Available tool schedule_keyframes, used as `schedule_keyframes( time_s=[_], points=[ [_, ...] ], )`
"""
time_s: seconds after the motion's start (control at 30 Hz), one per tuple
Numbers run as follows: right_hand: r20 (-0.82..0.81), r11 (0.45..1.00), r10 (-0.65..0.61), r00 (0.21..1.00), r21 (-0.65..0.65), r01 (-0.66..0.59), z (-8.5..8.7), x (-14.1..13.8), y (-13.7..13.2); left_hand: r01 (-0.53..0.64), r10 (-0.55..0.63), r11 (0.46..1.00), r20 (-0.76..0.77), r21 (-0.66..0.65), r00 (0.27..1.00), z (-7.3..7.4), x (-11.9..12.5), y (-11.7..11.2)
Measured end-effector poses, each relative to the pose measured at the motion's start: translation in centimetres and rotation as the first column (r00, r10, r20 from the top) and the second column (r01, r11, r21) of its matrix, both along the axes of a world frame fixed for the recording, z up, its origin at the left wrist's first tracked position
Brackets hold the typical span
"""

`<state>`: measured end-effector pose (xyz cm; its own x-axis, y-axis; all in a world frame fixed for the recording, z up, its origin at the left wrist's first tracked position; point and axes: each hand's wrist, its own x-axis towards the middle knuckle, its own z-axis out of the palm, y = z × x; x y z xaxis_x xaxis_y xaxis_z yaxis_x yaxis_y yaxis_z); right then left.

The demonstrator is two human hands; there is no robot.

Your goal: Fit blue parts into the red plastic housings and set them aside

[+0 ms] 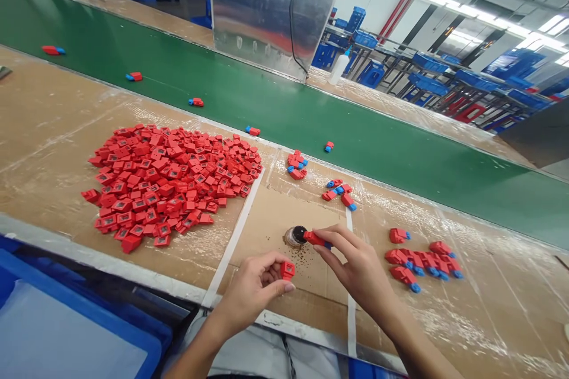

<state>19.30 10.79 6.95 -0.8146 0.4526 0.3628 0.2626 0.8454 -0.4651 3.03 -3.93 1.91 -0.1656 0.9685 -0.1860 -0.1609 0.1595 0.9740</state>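
Observation:
My left hand (pixel 254 285) is closed, pinching a small red plastic block (pixel 287 270) between thumb and fingers, with a square recess facing up. My right hand (pixel 358 259) grips a red-and-blue plastic piece (pixel 315 239) by its blue end. The red end of that piece meets the dark round top of a small pot (pixel 293 238); whether it touches is hard to tell. Dark specks lie on the cardboard around the pot. Several red-and-blue pieces (pixel 424 262) rest to the right of my right hand.
A large heap of red blocks (pixel 178 177) covers the bench at left. Beyond runs a green conveyor belt (pixel 275 106) carrying scattered red-and-blue pieces. Two small clusters (pixel 340 190) lie near the belt's edge. A blue bin (pixel 146 343) stands lower left; a white bottle (pixel 339 67) is across the belt.

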Motion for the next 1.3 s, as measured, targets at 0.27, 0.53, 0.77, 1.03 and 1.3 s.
schedule_keyframes(
  time_s=[0.27, 0.53, 0.77, 1.03, 1.3],
  points=[
    [-0.053, 0.983, 0.072, 0.996, -0.166, -0.079, 1.3, 0.5, -2.8, 0.049, -0.049, 0.999, 0.097, 0.005, 0.994, 0.0, 0.0, 0.1],
    [-0.037, 0.967, 0.088, 0.995, -0.237, -0.095, -0.1, 0.7, -3.8, 0.085, -0.085, 0.996, -0.043, 0.004, 0.996, 0.3, 0.0, 0.2],
    [-0.005, 0.972, 0.093, 0.996, -0.218, -0.092, -0.7, 1.0, -3.9, 0.101, -0.102, 0.995, -0.039, -0.01, 0.994, 0.5, 0.1, 0.2],
    [0.003, 0.965, 0.108, 0.994, -0.243, -0.104, -1.4, 0.6, -5.1, 0.171, -0.175, 0.982, -0.05, -0.08, 0.983, 0.4, -0.3, -0.1],
    [0.03, 0.978, 0.072, 0.997, -0.199, -0.064, -2.4, 0.6, -6.3, 0.214, -0.221, 0.975, -0.161, -0.059, 0.962, 0.9, -0.9, -0.3]
  ],
)
